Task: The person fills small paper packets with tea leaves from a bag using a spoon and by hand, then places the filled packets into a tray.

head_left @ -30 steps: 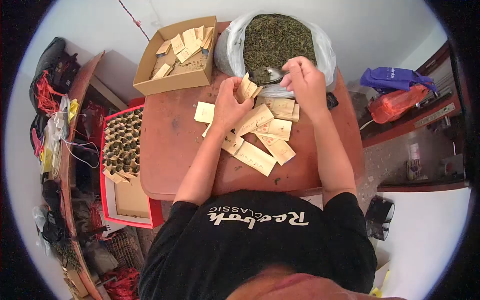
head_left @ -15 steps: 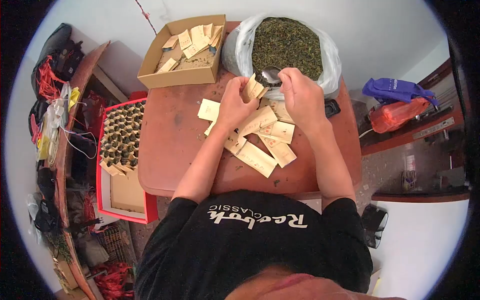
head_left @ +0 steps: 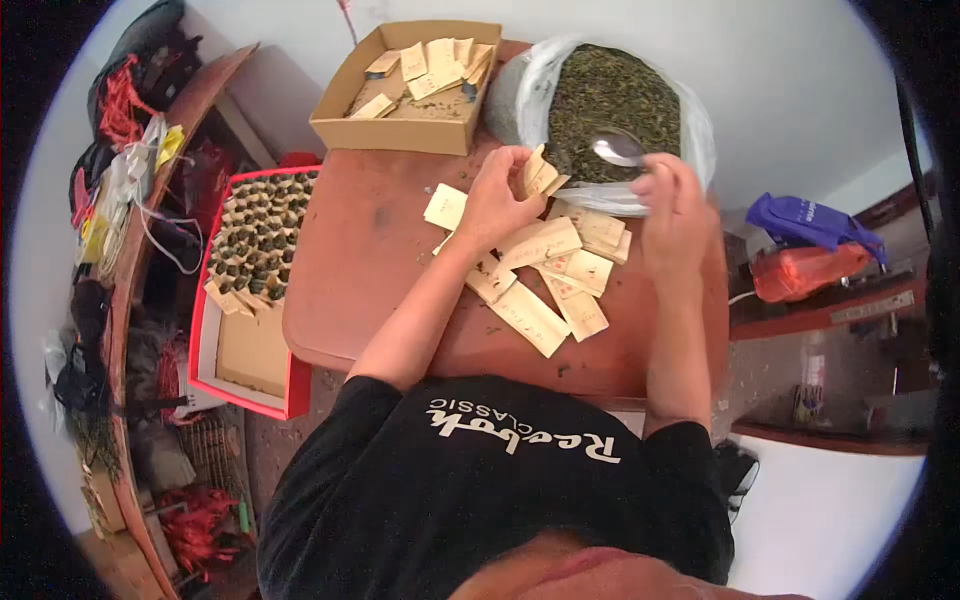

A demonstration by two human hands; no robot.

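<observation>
My left hand (head_left: 500, 200) is closed on a small paper packet (head_left: 541, 175), held upright beside the bag's near left edge. In my right hand (head_left: 672, 195) is a metal spoon (head_left: 618, 149), its bowl above the dried leaves (head_left: 610, 95). The leaves fill a clear plastic bag (head_left: 698, 135) at the back of the table. Several flat paper packets (head_left: 540, 243) with writing lie loosely overlapped below my hands, and another packet (head_left: 446, 206) lies left of them. Whether the spoon carries any leaves cannot be made out.
A cardboard box (head_left: 400, 135) with several packets stands at the back left of the reddish table (head_left: 350, 260). On the left, a red box (head_left: 298, 385) holds rows of leaf-filled packets. A cluttered shelf (head_left: 125, 330) is farther left; blue and orange bags (head_left: 810, 220) lie right.
The spoon has moved from the mouth of the held packet up over the leaves, in my right hand. My left hand still holds the packet. The whole view has shifted and turned slightly.
</observation>
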